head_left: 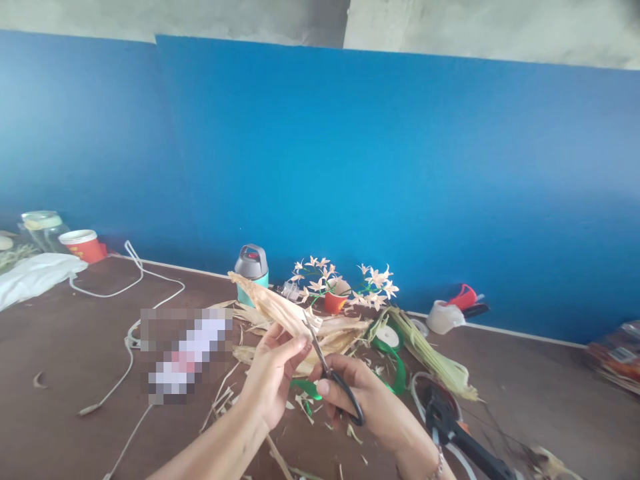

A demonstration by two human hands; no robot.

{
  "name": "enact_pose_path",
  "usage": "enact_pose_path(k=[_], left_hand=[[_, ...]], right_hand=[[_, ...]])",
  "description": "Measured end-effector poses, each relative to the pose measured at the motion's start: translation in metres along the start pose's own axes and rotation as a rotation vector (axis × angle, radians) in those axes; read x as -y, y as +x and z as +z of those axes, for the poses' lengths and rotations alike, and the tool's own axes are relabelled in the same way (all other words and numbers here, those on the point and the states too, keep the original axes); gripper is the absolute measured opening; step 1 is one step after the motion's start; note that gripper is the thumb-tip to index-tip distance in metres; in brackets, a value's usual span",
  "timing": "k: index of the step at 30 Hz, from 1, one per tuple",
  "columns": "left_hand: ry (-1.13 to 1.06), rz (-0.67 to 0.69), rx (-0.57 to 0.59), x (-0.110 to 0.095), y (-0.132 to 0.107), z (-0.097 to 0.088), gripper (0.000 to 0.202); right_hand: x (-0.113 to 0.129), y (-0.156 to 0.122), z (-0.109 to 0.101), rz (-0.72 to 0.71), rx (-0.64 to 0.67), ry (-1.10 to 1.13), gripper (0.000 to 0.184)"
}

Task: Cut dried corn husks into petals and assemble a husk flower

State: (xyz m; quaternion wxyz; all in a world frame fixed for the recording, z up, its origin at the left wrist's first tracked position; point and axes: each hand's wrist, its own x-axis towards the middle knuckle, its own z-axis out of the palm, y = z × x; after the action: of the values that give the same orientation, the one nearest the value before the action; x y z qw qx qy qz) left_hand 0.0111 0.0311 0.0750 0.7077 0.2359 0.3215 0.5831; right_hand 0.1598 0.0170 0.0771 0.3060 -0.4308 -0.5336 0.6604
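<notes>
My left hand (274, 363) pinches a dry, pale corn husk (273, 303) near its right end, raised above the table. In my right hand (353, 387) is a pair of scissors (345, 390) with black handles, its blades reaching up to the husk's right end. Whether the blades are fully closed on the husk is hard to make out. More dry husks (345, 327) lie behind and below my hands. Small husk scraps (354, 435) are scattered on the table around them.
White-petalled flowers (380, 283) stand around a red paper cup (336, 303), beside a teal flask (253, 273). Right of them lie green ribbon (397, 373), pale green stalks (437, 353) and a black-handled tool (463, 437). A white cable (131, 363) runs across the left side. A blue panel (320, 160) stands behind.
</notes>
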Motion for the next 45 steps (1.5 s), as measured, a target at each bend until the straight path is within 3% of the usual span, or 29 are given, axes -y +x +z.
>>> enact_pose_path(k=[27, 45], left_hand=[[0.019, 0.028, 0.018, -0.002, 0.005, -0.003, 0.021], [0.112, -0.018, 0.117, -0.008, 0.011, -0.009, 0.025]], right_hand=[[-0.002, -0.002, -0.001, -0.082, -0.018, -0.088, 0.039], [0.002, -0.005, -0.005, 0.005, -0.063, -0.09, 0.044]])
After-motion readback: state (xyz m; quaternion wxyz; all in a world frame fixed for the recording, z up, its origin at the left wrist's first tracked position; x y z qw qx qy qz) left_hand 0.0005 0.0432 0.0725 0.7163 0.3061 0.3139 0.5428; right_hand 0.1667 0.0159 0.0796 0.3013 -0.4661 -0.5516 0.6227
